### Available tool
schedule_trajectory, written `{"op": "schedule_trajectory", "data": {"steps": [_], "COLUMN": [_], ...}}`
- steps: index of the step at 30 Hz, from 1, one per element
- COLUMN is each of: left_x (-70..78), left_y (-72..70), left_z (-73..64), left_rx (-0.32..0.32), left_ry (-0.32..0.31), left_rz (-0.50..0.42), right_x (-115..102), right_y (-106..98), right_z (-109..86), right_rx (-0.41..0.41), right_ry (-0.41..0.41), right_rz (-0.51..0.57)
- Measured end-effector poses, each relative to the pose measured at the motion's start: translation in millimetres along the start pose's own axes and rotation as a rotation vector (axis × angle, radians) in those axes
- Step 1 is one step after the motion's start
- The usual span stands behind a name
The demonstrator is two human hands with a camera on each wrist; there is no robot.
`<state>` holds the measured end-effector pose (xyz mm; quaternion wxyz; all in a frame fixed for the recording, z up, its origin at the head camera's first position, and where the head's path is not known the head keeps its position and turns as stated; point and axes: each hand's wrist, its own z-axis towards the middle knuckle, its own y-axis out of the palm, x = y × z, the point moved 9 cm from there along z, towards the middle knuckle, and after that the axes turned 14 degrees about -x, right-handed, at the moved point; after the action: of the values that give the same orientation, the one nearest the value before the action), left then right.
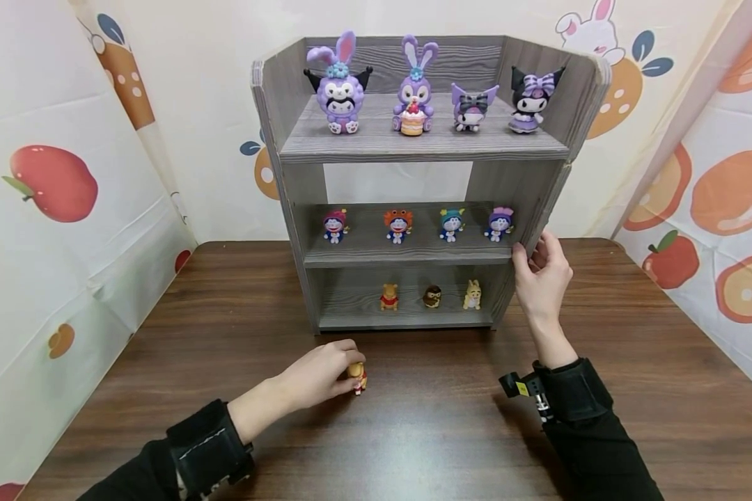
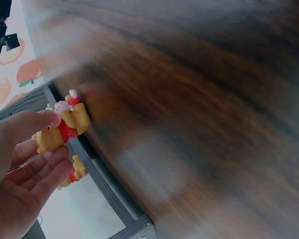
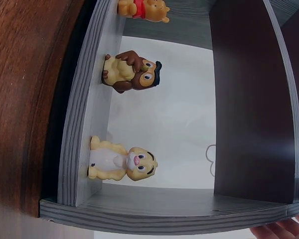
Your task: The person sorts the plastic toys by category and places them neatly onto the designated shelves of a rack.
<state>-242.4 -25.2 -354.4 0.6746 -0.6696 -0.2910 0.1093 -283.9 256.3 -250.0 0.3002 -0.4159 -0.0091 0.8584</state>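
Note:
My left hand (image 1: 322, 369) pinches a small yellow bear figurine (image 1: 358, 379) in a red top, low over the table in front of the shelf's left half. In the left wrist view, thumb and fingers are on the bear figurine (image 2: 78, 119), which carries a small pink figure. My right hand (image 1: 544, 278) grips the right side of the grey wooden display shelf (image 1: 407, 259), thumb at the front edge. On the bottom tier stand another bear figurine (image 1: 388, 297), an owl figurine (image 3: 127, 72) and a pale yellow rabbit figurine (image 3: 122, 162).
Several purple and black figurines (image 1: 414, 101) line the top tier. On the middle tier stands a row of small blue figurines (image 1: 397, 226) with coloured hats. The brown wooden table (image 1: 426, 417) extends in front of the shelf, with fruit-printed cloth (image 1: 50, 278) around it.

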Motion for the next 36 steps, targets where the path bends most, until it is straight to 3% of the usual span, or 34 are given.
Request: {"op": "schedule_trajectory", "data": {"steps": [4,11,18,23,30,36], "left_x": [-1.4,-7.3,-20.6,-39.1,-56.9,-68.4], "left_y": [-4.4,-21.9,-40.7,-45.4,-48.9,-48.6], "left_z": [4.1,12.9,22.3,29.5,34.7,38.9], "left_rx": [0.015,0.071,0.126,0.132,0.176,0.159], "left_ry": [-0.015,-0.042,-0.107,-0.187,-0.241,-0.307], "left_rz": [0.002,-0.024,0.036,0.040,0.084,0.087], "right_x": [-12,-13,-14,-13,-15,-16], "right_y": [-1,-1,-2,-2,-1,0], "right_z": [-1.8,-1.9,-2.1,-1.7,-2.6,-3.3], "right_rx": [0.006,-0.001,0.004,0.006,0.003,-0.003], "right_ry": [0.002,-0.003,-0.010,-0.002,-0.007,-0.010], "right_rz": [0.005,0.009,0.006,0.005,0.004,0.001]}}
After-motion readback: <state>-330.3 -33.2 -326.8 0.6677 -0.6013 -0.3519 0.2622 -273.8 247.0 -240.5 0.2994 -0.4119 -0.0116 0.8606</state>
